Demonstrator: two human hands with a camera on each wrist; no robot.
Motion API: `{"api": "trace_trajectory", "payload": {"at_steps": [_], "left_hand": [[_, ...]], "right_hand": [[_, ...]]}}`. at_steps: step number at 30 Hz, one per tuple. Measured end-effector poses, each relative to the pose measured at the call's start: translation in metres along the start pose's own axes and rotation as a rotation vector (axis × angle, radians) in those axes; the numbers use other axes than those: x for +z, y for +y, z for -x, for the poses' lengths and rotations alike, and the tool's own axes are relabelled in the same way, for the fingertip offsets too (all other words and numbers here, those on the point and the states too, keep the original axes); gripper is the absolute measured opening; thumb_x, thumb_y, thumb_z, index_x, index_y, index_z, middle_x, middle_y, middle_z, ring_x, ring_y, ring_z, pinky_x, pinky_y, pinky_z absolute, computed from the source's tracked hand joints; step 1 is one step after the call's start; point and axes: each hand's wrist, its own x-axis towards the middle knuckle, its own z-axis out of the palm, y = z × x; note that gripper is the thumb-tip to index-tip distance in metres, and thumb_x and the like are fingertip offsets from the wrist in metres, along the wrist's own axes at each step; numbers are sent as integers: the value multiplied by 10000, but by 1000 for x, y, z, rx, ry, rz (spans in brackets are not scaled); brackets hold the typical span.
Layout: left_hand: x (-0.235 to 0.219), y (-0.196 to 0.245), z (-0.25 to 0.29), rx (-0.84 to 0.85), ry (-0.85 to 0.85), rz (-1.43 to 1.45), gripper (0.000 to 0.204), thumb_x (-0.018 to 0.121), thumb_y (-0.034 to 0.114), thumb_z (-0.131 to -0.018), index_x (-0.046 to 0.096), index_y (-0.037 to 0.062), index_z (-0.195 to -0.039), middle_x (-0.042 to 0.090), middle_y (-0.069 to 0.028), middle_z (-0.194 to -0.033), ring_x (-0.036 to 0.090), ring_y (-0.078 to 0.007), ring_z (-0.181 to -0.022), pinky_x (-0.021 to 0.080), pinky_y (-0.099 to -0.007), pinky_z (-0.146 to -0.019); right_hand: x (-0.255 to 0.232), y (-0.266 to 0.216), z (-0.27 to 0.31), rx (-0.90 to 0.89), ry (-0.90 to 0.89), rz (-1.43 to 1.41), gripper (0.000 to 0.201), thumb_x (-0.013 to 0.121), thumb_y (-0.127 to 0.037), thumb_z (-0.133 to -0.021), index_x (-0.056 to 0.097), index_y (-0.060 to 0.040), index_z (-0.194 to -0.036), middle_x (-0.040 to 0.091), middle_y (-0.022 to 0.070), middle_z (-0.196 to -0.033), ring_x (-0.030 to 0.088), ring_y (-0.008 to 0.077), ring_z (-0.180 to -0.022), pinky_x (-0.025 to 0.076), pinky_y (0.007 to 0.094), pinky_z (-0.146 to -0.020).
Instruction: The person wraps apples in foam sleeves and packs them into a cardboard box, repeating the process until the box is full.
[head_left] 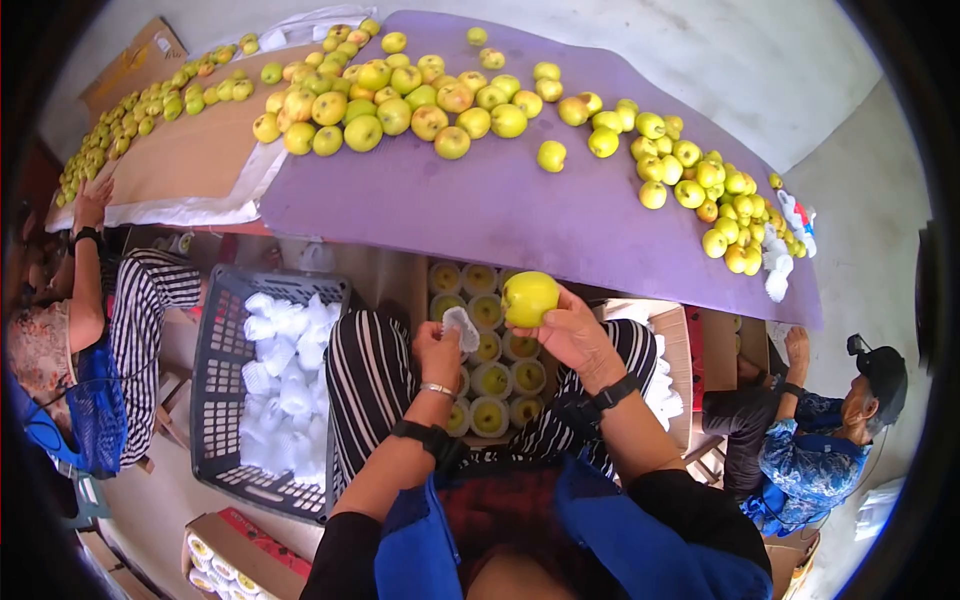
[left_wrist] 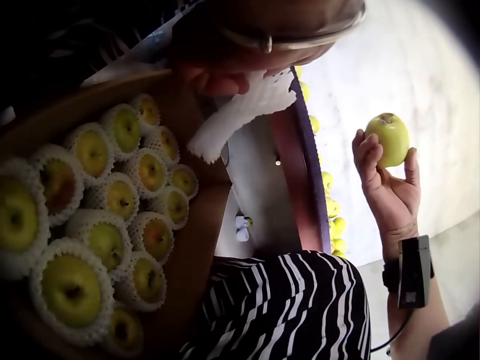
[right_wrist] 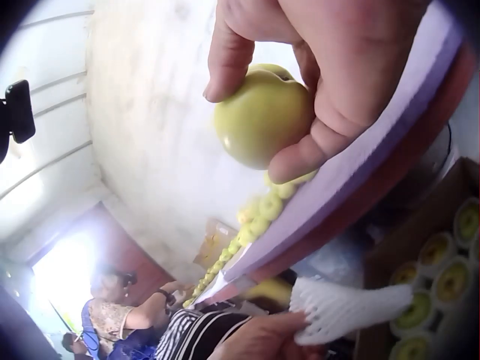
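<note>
My right hand [head_left: 580,338] grips a yellow-green apple [head_left: 530,299] between thumb and fingers, held up in front of the purple table edge. In the right wrist view the fingers curl round the apple [right_wrist: 264,118] from above. My left hand [head_left: 438,358] pinches a white foam net sleeve [head_left: 461,327], which hangs out past the fingertips, limp and narrow. Below both hands a cardboard box [left_wrist: 196,217] sits between the striped knees. Apples [left_wrist: 106,244] in white foam nets fill it in rows, stem ends up.
Loose apples [head_left: 395,115] lie heaped along the purple-covered table [head_left: 400,200]. At left, a black crate [head_left: 220,400] holds white foam nets [head_left: 290,370]. An open carton [head_left: 672,340] with more nets stands right. People sit on both sides; another box [head_left: 270,545] of netted apples is lower left.
</note>
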Motion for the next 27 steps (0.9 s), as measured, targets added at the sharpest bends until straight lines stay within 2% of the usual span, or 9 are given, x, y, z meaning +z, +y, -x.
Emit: {"api": "trace_trajectory", "payload": {"at_steps": [2, 3, 6, 8, 9, 12, 14, 20, 27], "left_hand": [[-3, -7, -4, 4, 39, -13, 115, 616, 63, -685, 517, 8, -706, 538, -52, -638, 475, -117, -551, 407, -255, -517], [-4, -13, -8, 46, 58, -94, 131, 622, 79, -677, 515, 7, -697, 534, -64, -622, 479, -130, -544, 410, -271, -522], [-6, -24, -13, 123, 78, -206, 183, 642, 130, -654, 512, 3, -679, 524, -94, -600, 488, -169, -536, 414, -313, -535], [-3, -26, -10, 337, 93, -327, 117, 598, 77, -711, 489, 42, -686, 494, -15, -591, 449, -84, -487, 368, -227, -421], [-2, -22, -6, 336, 88, -332, 117, 598, 77, -711, 489, 42, -686, 494, -15, -591, 449, -84, -487, 368, -227, -421], [0, -14, 1, 189, 8, -169, 110, 611, 58, -694, 512, 15, -671, 522, -44, -594, 492, -121, -535, 402, -267, -493], [-1, -14, 2, 10, -177, 89, 73, 568, 60, -739, 503, 66, -771, 518, 6, -640, 480, -72, -525, 388, -205, -453], [-3, -6, 9, 13, -286, 11, 54, 550, 69, -757, 508, 77, -791, 530, 18, -653, 479, -58, -506, 388, -196, -434], [-5, -1, 12, -121, -321, 119, 49, 545, 97, -767, 514, 78, -801, 547, 13, -680, 501, -69, -534, 415, -194, -464]], "right_hand": [[0, 28, -3, 9, 38, -159, 560, 650, -136, -689, 398, 21, -1163, 505, 131, -1097, 509, 265, -991, 413, 408, -849], [1, 41, -5, 1, 19, -188, 465, 590, -115, -722, 427, 2, -1141, 518, 88, -1066, 484, 199, -998, 374, 355, -858], [-4, 61, -3, 93, 1, -136, 430, 579, -126, -731, 448, -1, -1121, 522, 80, -1063, 484, 181, -992, 356, 324, -873], [-8, 69, -2, 129, -9, -107, 422, 574, -150, -739, 457, 2, -1115, 527, 71, -1053, 485, 165, -978, 352, 298, -867], [-10, 74, -2, 163, 9, -76, 418, 578, -174, -738, 467, -15, -1108, 531, 62, -1046, 485, 158, -968, 353, 302, -853], [-17, 76, -2, 236, 46, -76, 409, 586, -221, -734, 486, -54, -1093, 537, 47, -1034, 485, 147, -948, 351, 311, -825], [-22, 75, -4, 278, 63, -111, 405, 589, -244, -731, 495, -75, -1086, 538, 40, -1029, 485, 142, -937, 349, 316, -811], [-29, 71, -4, 222, 232, -129, 383, 581, -248, -736, 500, -86, -1073, 543, 40, -1017, 489, 161, -934, 359, 338, -793], [-31, 79, -8, 89, 335, 82, 468, 618, -46, -673, 462, -20, -1114, 543, 63, -988, 529, 157, -872, 431, 277, -749]]}}
